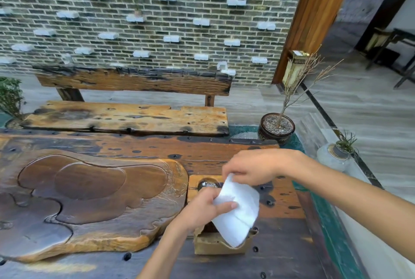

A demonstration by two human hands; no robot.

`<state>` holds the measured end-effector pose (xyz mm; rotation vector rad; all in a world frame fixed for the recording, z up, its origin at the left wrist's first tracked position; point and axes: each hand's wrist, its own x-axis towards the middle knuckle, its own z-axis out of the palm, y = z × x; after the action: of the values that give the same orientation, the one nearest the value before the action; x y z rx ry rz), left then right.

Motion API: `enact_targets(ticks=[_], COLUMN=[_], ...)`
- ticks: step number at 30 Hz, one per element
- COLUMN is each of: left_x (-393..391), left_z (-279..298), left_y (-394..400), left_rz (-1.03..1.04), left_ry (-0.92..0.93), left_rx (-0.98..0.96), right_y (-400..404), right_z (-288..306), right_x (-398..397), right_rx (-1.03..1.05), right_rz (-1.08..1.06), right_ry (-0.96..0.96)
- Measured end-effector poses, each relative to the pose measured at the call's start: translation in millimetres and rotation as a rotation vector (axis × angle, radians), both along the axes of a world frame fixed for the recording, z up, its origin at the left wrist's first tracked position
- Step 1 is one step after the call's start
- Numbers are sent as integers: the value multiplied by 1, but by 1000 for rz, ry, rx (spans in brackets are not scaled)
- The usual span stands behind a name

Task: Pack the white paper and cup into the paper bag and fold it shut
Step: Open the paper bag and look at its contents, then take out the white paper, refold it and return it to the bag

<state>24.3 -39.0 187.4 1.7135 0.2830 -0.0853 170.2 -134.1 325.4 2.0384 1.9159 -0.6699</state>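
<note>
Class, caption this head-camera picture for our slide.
Both hands, left hand and right hand, feed white paper into an open paper bag.

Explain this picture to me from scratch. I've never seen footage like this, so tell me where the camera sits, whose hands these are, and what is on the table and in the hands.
There is no machine here. A person wears one wide-angle camera on the head, looking forward and down, so the two bare arms reaching in from the bottom and right are the wearer's own.

The left hand and the right hand both have a grip on a sheet of white paper: the right pinches its upper corner, the left holds its side. The lower end of the paper dips into the open top of a brown paper bag standing on the wooden table.

Also on the table are a large carved wooden tray to the left and a small wooden block behind the hands, with something shiny set in its hollow; I cannot tell what. Beyond are a wooden bench, a brick wall and potted plants.
</note>
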Motion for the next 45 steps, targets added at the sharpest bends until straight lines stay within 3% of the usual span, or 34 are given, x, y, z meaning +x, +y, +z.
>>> enact_targets(ticks=[2, 7, 11, 15, 20, 29, 35, 45], left_x=[-3, -7, -6, -4, -1, -4, -7, -14], left_z=[6, 13, 11, 9, 12, 27, 29, 39], left_y=[-1, -7, -11, -12, -15, -5, 4, 13], left_rz=[83, 325, 432, 415, 383, 353, 346, 391], left_ry=[-21, -71, -70, -54, -58, -117, -120, -199], left_rx=[-116, -310, -479, -508, -501, -258, -245, -138], right_y=[-5, -33, -61, -73, -67, -58, -60, -73], right_z=[-2, -31, -79, -103, -97, -92, -88, -77], right_x=[13, 18, -3, -28, -41, -47, -41, -31], right_rx=[170, 679, 543, 456, 613, 763, 784, 759], right_rz=[-144, -823, -1245, -1230, -1169, -1120, -1141, -1087], right_ry=[139, 578, 986, 1276, 1212, 973, 1052, 963])
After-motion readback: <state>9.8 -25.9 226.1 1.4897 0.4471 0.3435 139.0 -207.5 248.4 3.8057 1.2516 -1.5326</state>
